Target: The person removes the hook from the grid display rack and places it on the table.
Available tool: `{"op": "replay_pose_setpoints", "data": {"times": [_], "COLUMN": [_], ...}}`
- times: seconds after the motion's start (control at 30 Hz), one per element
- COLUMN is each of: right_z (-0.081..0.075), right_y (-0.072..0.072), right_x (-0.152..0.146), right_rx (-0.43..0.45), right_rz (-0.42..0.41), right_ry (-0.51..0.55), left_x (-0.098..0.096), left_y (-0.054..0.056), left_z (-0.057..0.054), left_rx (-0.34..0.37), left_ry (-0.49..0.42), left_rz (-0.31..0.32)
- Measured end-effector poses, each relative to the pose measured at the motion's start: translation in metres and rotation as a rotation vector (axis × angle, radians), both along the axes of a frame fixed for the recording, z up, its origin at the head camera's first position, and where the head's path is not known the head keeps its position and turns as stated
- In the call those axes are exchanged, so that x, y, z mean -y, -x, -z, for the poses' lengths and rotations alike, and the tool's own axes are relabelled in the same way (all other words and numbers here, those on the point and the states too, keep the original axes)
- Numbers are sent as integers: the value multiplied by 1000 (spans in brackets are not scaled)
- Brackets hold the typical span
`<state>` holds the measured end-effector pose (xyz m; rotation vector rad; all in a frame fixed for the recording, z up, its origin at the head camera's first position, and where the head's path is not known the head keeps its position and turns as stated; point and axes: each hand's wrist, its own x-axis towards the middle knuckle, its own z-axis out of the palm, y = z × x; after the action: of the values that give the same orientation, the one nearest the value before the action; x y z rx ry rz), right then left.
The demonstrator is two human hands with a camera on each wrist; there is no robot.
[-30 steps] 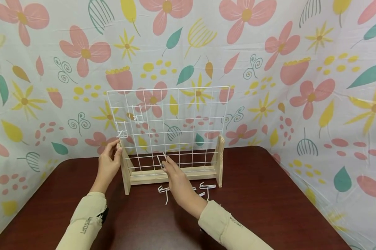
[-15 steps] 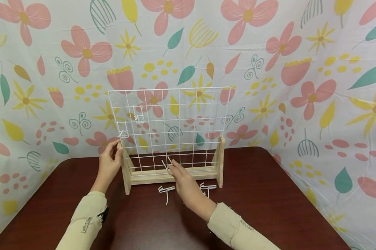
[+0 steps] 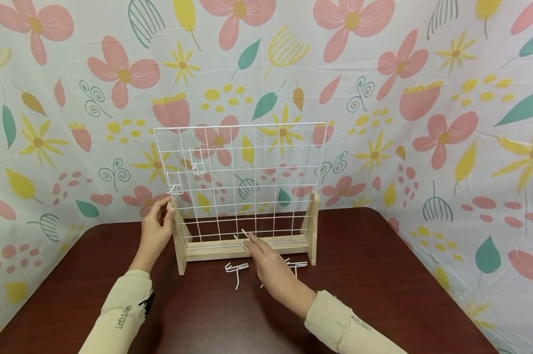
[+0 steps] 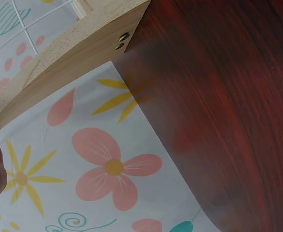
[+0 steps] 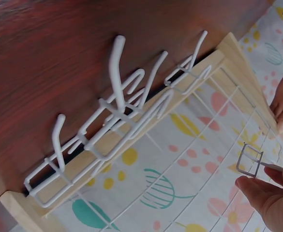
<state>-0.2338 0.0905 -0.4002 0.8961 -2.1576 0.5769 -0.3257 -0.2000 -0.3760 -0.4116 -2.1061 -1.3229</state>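
A white wire grid panel [image 3: 240,126] stands upright in a pale wooden stand [image 3: 213,252]. At the top of its left post my left hand [image 3: 155,230] holds the wood between thumb and fingers; only a bit of that hand shows in the left wrist view. My right hand [image 3: 272,268] pinches a white wire hook [image 5: 260,162] in front of the grid's lower part, its prongs pointing up and left in the head view. Two similar white hooks hang on the grid's left side, an upper hook [image 3: 197,167] and a lower hook [image 3: 175,189].
Several loose white hooks lie on the dark red-brown table [image 3: 195,319] before the stand, among them a left hook [image 3: 237,268] and a right hook [image 3: 297,264]. My right hand partly covers others in the head view. A flower-patterned curtain [image 3: 364,162] rises behind the table.
My right hand has drifted right and slightly down along the grid's lower part, carrying the pinched hook with it. My left hand keeps its hold on the post.
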Motion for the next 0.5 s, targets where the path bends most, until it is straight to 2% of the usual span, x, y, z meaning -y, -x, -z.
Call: {"op": "replay_pose_setpoints", "data": {"times": [0.27, 0.5], "right_z": [8, 11], "right_y": [-3, -4], "right_x": [-8, -11], "right_rx": [-21, -82], "right_rz": [18, 19], "right_ry": [-76, -110], "left_x": [-1, 0], "left_y": [1, 1], "left_z": [-1, 0], "left_rx": [-1, -12], "left_ry": [-7, -14], "left_rz": [1, 13]}}
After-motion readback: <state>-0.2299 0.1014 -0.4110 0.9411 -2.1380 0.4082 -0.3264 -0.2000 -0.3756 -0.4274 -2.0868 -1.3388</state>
